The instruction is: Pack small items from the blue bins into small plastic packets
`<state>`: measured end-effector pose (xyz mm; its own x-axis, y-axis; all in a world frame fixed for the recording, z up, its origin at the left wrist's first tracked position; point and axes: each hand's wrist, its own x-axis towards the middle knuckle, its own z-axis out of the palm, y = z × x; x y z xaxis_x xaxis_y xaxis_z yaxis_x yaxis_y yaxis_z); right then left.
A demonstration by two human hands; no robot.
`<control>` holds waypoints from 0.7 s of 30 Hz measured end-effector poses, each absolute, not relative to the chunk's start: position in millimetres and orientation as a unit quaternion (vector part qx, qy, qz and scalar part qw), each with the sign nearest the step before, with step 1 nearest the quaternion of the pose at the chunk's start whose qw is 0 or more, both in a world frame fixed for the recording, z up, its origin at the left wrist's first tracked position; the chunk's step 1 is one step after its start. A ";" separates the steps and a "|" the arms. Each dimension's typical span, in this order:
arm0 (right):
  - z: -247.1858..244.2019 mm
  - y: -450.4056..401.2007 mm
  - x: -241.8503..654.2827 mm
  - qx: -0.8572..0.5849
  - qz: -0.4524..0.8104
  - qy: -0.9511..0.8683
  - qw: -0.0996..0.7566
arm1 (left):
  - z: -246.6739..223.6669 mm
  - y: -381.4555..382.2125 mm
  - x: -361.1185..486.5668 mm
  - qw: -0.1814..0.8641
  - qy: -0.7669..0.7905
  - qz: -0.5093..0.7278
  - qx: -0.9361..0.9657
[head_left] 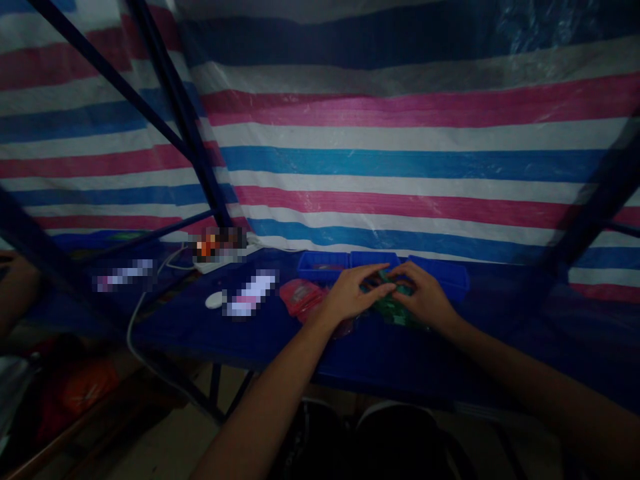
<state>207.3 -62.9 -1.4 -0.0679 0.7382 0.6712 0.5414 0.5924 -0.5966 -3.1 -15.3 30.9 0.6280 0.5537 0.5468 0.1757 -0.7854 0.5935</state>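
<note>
My left hand [356, 292] and my right hand [423, 288] meet above the blue table, fingertips close together. Between them they pinch a small green piece [383, 275], mostly covered by the fingers and too dim to name. Just below the hands lies a pile of shiny green plastic packets [397, 312], partly hidden by my right hand. Left of my left hand are red plastic packets [301, 298], partly behind my forearm. Behind the hands stand blue plastic bins [323, 273], including one blue bin [453, 279] beyond my right hand.
On the blue table [350, 363] to the left are a white round object [215, 300], a blurred-out phone-like item [253, 293] and a white power strip [227, 259] with a cable. Blue metal posts [175, 100] frame the space before a striped tarp. Another person's arm [17, 290] shows far left.
</note>
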 end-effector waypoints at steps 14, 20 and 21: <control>-3.6 -59.6 207.4 -0.448 0.266 -0.656 0.545 | 24.5 -9.4 -0.2 0.385 0.236 0.396 0.800; -6.2 -54.8 213.1 -0.479 0.271 -0.594 0.587 | 26.7 -8.7 -2.9 0.271 0.300 0.413 0.816; -5.6 -54.8 213.6 -0.475 0.260 -0.589 0.600 | 27.7 -9.3 -3.4 0.264 0.304 0.411 0.818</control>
